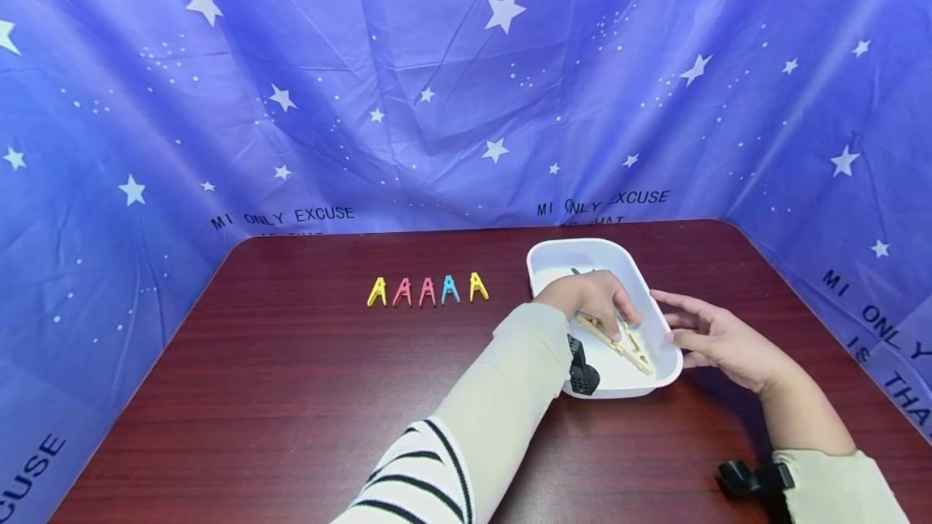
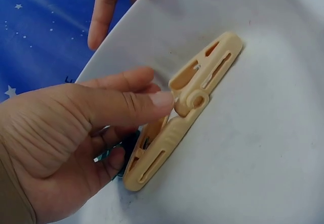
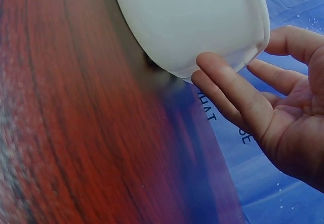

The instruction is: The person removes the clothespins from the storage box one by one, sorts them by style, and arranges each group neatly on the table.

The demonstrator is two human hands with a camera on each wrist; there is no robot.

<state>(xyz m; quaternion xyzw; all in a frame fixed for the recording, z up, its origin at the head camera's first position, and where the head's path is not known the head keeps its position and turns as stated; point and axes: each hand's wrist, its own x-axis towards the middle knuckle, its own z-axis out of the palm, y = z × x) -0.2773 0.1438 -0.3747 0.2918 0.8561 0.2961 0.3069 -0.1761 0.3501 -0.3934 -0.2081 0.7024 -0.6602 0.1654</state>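
On the dark red tabletop (image 1: 306, 395), your left hand (image 1: 593, 297) pinching the beige clothespin (image 2: 179, 110) inside the white tub (image 1: 582, 253), your right hand (image 1: 717, 338) loose-fingered against its rim.

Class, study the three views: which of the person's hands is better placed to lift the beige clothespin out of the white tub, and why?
Left. The left hand is already inside the white tub, fingers curled on the beige clothespin. The right hand lies outside, straight fingers touching the tub's wall, steadying it.

Clothespin (image 1: 619, 340) in tub (image 1: 658, 310) on table (image 1: 291, 395) — row of small pegs (image 1: 427, 290) left of tub.
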